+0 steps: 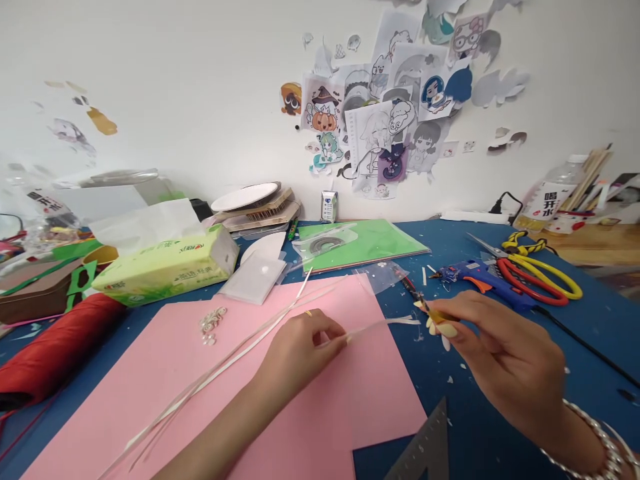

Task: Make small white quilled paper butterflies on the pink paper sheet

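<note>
My left hand (305,347) rests on a pink paper sheet (240,400) with its fingers pinched on a thin white paper strip (385,323). The strip runs right toward my right hand (480,340), which is closed on a slim tool with a yellow grip (425,308); the tool's tip meets the strip's end. More long white strips (225,363) lie diagonally across the pink sheet under my left forearm. A small cluster of coiled white paper pieces (211,325) sits on the sheet's upper left.
A blue mat (500,427) covers the table. A green tissue pack (170,267), red roll (55,350), green sheets (365,243), blue glue gun (480,277), yellow-red scissors (535,267) and a grey set square (425,447) surround the work. Cutouts cover the wall.
</note>
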{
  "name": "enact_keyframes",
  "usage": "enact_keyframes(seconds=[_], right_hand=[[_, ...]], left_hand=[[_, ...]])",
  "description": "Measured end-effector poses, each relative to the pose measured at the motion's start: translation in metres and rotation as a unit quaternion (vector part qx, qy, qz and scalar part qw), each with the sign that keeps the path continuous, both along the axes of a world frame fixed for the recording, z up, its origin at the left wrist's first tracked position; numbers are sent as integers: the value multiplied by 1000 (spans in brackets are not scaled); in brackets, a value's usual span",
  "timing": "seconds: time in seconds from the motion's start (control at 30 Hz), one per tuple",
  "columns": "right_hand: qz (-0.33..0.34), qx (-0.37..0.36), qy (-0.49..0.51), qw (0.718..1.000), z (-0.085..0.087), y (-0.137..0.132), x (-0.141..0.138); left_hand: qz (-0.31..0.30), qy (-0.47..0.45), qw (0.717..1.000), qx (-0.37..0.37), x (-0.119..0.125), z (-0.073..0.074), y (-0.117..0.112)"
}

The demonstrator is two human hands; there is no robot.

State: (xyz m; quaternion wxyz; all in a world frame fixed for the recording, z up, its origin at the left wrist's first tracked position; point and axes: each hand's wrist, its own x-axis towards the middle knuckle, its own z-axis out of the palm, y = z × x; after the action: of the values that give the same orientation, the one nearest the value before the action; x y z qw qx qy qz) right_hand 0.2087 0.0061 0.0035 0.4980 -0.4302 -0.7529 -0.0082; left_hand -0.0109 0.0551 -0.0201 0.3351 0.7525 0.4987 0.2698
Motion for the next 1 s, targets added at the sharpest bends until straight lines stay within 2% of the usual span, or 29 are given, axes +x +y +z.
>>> enact_keyframes(seconds=[0.07,0.13,0.27,0.37,0.57,1.0], right_hand=[[8,-1,-11,1000,1,0,-1],[23,-4,-34,999,1,0,-2],[76,-8,-76,994,-1,2,-6],[105,-9,-91,990,-4,2,-9],[120,-21,-97,988,-6,1,-12],[81,-17,-100,992,-6,4,-10]], left_hand=[[-12,13,1000,18,2,6,-3],[-17,-18,1000,20,5,14,-6],[-84,-140,984,-69,10,27,-17],[-112,-203,964,-126,14,28,-25],[-73,-275,928,-239,21,21,-29],[-8,-369,902,-221,15,26,-24]])
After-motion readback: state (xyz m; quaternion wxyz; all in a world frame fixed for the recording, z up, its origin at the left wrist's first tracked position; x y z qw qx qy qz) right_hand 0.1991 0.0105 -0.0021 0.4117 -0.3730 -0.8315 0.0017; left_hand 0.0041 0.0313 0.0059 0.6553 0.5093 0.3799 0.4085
